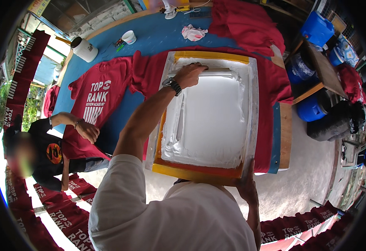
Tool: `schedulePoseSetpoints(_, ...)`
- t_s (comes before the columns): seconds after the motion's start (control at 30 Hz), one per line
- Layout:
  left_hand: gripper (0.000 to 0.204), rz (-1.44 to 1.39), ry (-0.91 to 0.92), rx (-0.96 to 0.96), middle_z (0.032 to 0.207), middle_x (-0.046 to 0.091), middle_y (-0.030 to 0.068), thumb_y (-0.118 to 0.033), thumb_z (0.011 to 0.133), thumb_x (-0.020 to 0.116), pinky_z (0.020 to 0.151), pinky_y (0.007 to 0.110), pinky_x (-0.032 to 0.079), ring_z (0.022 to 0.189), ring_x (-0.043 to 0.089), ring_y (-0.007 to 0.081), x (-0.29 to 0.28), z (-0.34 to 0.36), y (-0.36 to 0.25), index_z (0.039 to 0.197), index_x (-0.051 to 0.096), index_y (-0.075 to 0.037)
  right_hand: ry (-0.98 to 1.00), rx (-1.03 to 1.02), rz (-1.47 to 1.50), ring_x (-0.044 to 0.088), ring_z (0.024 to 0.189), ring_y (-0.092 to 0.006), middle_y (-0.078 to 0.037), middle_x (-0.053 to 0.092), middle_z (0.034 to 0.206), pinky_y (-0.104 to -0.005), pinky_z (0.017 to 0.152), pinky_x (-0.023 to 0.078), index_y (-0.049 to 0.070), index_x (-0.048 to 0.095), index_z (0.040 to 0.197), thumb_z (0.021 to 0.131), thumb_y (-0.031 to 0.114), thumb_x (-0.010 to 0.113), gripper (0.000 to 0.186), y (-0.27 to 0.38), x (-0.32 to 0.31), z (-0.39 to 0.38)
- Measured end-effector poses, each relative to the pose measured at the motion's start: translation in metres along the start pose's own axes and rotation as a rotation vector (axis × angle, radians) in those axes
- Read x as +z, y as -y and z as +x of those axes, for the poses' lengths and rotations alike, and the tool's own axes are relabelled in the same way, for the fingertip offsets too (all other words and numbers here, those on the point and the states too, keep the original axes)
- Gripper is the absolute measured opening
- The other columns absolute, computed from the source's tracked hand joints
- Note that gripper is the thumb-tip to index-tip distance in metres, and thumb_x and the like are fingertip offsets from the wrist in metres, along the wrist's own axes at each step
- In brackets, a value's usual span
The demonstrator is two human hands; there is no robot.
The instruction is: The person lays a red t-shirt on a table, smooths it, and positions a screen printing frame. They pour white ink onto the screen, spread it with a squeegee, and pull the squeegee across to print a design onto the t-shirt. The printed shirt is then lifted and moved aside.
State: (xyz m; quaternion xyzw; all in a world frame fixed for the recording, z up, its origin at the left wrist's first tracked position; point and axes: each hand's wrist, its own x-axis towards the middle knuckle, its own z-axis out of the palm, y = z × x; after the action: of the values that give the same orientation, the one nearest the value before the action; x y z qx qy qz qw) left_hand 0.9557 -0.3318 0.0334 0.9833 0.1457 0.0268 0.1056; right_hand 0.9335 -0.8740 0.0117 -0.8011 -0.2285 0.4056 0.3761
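Note:
My left hand (190, 74), with a dark watch on its wrist, is closed round the left end of a squeegee (221, 72). The squeegee lies crosswise at the far end of a screen printing frame (199, 172). White ink (208, 121) covers the mesh and is smeared thickly along the inner edges. Under the frame a maroon T-shirt (277, 81) is spread out. My right hand (247, 186) holds the frame's near right corner, its fingers partly hidden.
A co-worker (51, 150) stands at left by a printed maroon shirt (95, 94) on the blue table (122, 111). A white jar (84, 49), a white cup (129, 37), a stained rag (193, 32) and maroon cloth (245, 25) lie farther back. Blue containers (312, 108) stand right.

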Motion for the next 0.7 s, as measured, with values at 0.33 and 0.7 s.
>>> schedulePoseSetpoints(0.33, 0.06, -0.003, -0.207, 0.055, 0.128, 0.063, 0.0161, 0.005, 0.09, 0.065, 0.103, 0.05, 0.055, 0.12, 0.064, 0.0364, 0.042, -0.177, -0.141, 0.148, 0.058, -0.005, -0.002, -0.135, 0.038, 0.064, 0.14, -0.0424, -0.029, 0.055, 0.159, -0.0472, 0.112, 0.057, 0.005, -0.005, 0.176, 0.102, 0.024, 0.079, 0.114, -0.011, 0.002, 0.002)
schedulePoseSetpoints(0.7, 0.057, -0.094, -0.011, -0.006, 0.131, 0.071, 0.0115, 0.0, 0.088, 0.068, 0.102, 0.046, 0.058, 0.118, 0.071, 0.0312, 0.015, -0.261, -0.218, 0.144, 0.064, -0.013, -0.057, -0.193, 0.006, 0.066, 0.135, -0.0493, -0.033, 0.064, 0.15, -0.0542, 0.108, 0.057, 0.011, -0.004, 0.177, 0.1, 0.032, 0.078, 0.114, -0.024, 0.005, 0.002)
